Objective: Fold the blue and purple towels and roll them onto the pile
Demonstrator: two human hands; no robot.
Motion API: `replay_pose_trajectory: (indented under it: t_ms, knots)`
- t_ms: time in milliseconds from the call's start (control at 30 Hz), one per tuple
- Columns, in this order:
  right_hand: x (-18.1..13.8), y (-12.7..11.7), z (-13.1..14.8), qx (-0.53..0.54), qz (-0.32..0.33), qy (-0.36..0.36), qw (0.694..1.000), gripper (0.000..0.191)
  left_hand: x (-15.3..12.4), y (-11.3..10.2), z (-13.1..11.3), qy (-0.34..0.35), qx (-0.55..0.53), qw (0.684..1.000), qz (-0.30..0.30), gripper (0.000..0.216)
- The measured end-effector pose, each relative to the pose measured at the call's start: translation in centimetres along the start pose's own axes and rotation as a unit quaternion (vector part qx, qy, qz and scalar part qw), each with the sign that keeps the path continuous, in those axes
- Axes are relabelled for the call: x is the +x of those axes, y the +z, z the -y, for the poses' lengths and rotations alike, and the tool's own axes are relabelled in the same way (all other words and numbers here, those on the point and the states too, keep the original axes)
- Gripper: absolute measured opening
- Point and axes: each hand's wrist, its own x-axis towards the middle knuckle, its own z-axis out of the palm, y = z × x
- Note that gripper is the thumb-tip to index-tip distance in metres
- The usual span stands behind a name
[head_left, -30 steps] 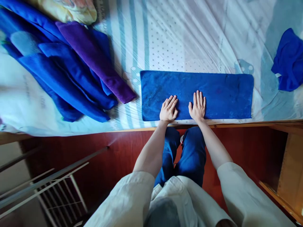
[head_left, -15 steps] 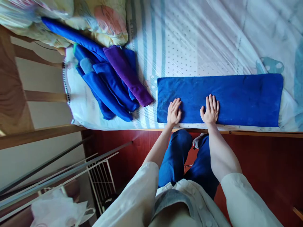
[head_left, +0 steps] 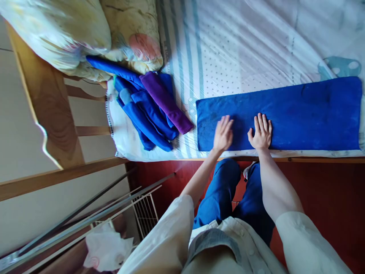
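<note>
A long blue towel (head_left: 310, 114) lies spread flat along the near edge of the bed. Over its left half is my left hand (head_left: 223, 133), fingers stretched out and a little blurred; whether it touches the cloth I cannot tell. My right hand (head_left: 260, 131) rests palm down on the towel nearer its middle, fingers spread. Neither hand grips anything. To the left of the towel lies a pile of rolled or folded blue cloths (head_left: 148, 110), with a purple rolled towel (head_left: 168, 102) on top.
Pillows (head_left: 134, 34) with a floral print stand at the upper left against the wooden headboard (head_left: 54, 106). The bed sheet (head_left: 228, 45) is pale with stripes and dots. At the lower left are a metal rack (head_left: 144, 213) and a white plastic bag (head_left: 107, 247). The floor is red.
My left hand has moved right across the towel, closer to my right hand. My right hand stays at the same part of the cloth. The whole view has shifted and tilted slightly.
</note>
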Motion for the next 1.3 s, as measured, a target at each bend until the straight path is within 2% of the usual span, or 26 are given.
replay_pose_trajectory:
  t_ms: [100,200,300,467,567,667,767,900,1000,1067,1300]
  knots:
    - [0.0,0.2,-0.2,-0.001,-0.004,0.0,1.0,0.065,3.5,3.4,-3.8,0.113,-0.014,0.992,0.054,0.06]
    - [0.0,0.2,-0.1,-0.004,-0.006,0.002,1.0,0.064,5.4,4.6,-4.3,0.13,-0.006,0.99,0.057,0.061]
    - [0.0,0.1,0.0,-0.009,-0.001,0.001,1.0,0.065,5.6,3.1,-1.8,0.093,0.007,0.995,0.042,0.062]
    - [0.1,-0.1,0.2,-0.011,0.007,0.006,1.0,0.066,5.7,-1.8,5.1,-0.039,0.041,0.998,-0.013,0.065]
    - [0.1,-0.1,0.3,-0.003,0.006,0.007,1.0,0.066,6.5,-4.1,9.1,-0.095,0.064,0.992,-0.061,0.069]
    - [0.1,-0.1,0.4,0.006,0.003,0.008,1.0,0.066,7.3,-5.1,11.0,-0.114,0.087,0.984,-0.103,0.069]
    - [0.1,-0.1,0.5,0.011,0.005,0.01,1.0,0.066,6.9,-4.1,9.0,-0.113,0.095,0.981,-0.126,0.069]
    - [0.1,-0.2,0.7,0.01,0.018,0.017,1.0,0.068,4.4,-0.3,2.7,-0.05,0.048,0.996,-0.05,0.068]
    - [0.1,-0.3,0.8,-0.002,0.025,0.018,1.0,0.068,2.8,1.6,-0.4,-0.038,0.014,0.998,-0.041,0.065]
    - [0.1,-0.5,0.9,-0.013,0.025,0.017,0.999,0.067,2.5,2.1,-0.8,-0.042,0.005,0.998,-0.053,0.064]
    - [0.1,-1.1,1.3,-0.047,0.052,0.025,0.997,0.066,3.0,1.9,-0.1,-0.05,-0.018,0.996,-0.069,0.063]
